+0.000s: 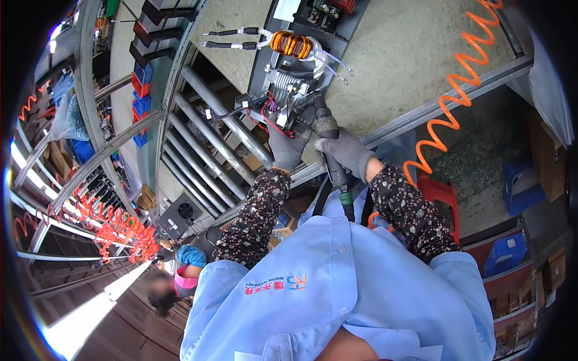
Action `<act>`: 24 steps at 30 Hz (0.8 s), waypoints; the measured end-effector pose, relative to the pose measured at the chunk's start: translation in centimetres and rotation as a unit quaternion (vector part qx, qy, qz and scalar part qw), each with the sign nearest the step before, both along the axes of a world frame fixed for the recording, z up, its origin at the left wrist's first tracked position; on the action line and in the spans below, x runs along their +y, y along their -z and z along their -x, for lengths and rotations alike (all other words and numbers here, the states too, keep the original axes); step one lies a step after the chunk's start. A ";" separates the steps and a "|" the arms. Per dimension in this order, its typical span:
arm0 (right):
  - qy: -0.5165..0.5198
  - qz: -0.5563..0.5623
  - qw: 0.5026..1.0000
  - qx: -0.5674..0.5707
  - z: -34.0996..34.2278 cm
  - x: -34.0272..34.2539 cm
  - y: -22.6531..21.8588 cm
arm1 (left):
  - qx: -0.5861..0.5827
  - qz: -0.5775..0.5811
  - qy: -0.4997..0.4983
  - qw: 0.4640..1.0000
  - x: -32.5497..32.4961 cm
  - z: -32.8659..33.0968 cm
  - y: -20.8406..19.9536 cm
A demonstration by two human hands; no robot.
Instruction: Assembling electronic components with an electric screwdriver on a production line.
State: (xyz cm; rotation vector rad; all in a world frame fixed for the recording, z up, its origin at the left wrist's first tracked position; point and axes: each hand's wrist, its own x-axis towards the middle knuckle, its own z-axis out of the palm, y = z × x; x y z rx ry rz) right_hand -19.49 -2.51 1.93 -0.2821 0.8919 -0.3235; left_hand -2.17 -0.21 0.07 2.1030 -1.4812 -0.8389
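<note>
- Power tool (327, 123): dark, pistol-shaped, gripped in the right hand (348, 151), handle toward the person, green fitting (346, 197) at its bottom; its nose is at the unit's near end, contact unclear.
- Electrical unit (289, 80): uncovered, lying on the table (415, 72), with ribbed silver metal, an orange-wound coil (291, 44) and loose red wires (271, 122) at its near end.

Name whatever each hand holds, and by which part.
The right hand holds a dark power tool by its handle. The left hand is at the edge of the metal unit; whether it grips anything cannot be told.
</note>
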 end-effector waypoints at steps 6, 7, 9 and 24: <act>-0.066 -0.010 0.998 0.011 0.6 -1.5 -1.3 | 0.027 -0.024 -0.017 0.999 0.4 -0.2 0.3; -0.069 -0.031 0.997 0.016 0.6 -1.4 -1.2 | 0.027 -0.024 -0.018 0.999 0.5 -0.5 0.5; -0.074 -0.052 0.996 0.021 0.4 -1.3 -0.8 | 0.013 -0.030 -0.020 0.999 1.1 -1.1 1.2; -0.135 -0.009 0.989 0.053 0.2 -1.4 -0.9 | -0.004 0.015 -0.023 1.000 1.5 -0.7 1.2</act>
